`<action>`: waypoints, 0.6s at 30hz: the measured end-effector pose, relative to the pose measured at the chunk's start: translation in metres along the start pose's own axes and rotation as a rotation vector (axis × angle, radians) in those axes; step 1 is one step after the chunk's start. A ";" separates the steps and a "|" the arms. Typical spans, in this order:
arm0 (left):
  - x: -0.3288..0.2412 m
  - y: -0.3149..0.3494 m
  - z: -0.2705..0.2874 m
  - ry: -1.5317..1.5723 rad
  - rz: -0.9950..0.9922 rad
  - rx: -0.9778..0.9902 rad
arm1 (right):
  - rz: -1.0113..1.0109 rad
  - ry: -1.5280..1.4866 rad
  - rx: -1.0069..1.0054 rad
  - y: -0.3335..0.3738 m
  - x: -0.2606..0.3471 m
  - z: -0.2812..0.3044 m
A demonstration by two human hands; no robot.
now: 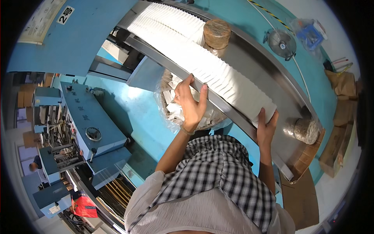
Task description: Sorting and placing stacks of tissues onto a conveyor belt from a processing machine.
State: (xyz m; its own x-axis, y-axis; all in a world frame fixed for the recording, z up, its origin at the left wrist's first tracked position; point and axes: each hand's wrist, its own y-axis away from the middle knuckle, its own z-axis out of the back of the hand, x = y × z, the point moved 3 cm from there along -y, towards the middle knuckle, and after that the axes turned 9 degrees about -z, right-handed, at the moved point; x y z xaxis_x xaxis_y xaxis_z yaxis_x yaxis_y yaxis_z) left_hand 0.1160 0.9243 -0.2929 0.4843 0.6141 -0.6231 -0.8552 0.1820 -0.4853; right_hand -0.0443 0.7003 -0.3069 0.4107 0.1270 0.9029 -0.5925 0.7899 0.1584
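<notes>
A long row of thin white folded sheets (pixel 218 70), likely paper, stands on edge, packed face to face, in a curved metal trough (pixel 280 89). My left hand (pixel 191 103) is at the trough's near rim beside the middle of the row, its thumb and fingers apart and nothing visible in its grasp. At the row's right end, my right hand (pixel 266 128) has its thumb against the near side and its fingers round the end corner. Part of that grip is hidden. A brown-wrapped round block (pixel 217 34) sits behind the row.
Below the trough stands a plastic-lined container (pixel 165 111) of white scraps. A second round block (pixel 306 131) lies near the trough's right end, by a cardboard piece (pixel 309 156). Blue machines (pixel 89 124) fill the left, with a person in red (pixel 85 206) there. A fan (pixel 281 43) stands beyond.
</notes>
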 end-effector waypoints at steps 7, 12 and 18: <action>0.013 -0.018 -0.001 -0.002 0.075 0.046 | 0.000 0.024 -0.019 -0.001 -0.003 0.001; 0.015 -0.012 -0.005 -0.113 -0.032 -0.038 | -0.007 -0.011 0.007 0.000 0.000 0.000; 0.020 -0.030 0.003 -0.013 0.075 -0.022 | 0.003 -0.014 0.014 -0.001 -0.001 -0.001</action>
State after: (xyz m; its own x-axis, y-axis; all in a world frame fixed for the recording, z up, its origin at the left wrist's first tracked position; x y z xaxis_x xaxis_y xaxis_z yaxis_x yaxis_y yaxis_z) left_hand 0.1509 0.9330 -0.2890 0.4167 0.6353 -0.6502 -0.8846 0.1186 -0.4511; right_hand -0.0435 0.6999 -0.3079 0.3993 0.1212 0.9088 -0.6033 0.7811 0.1609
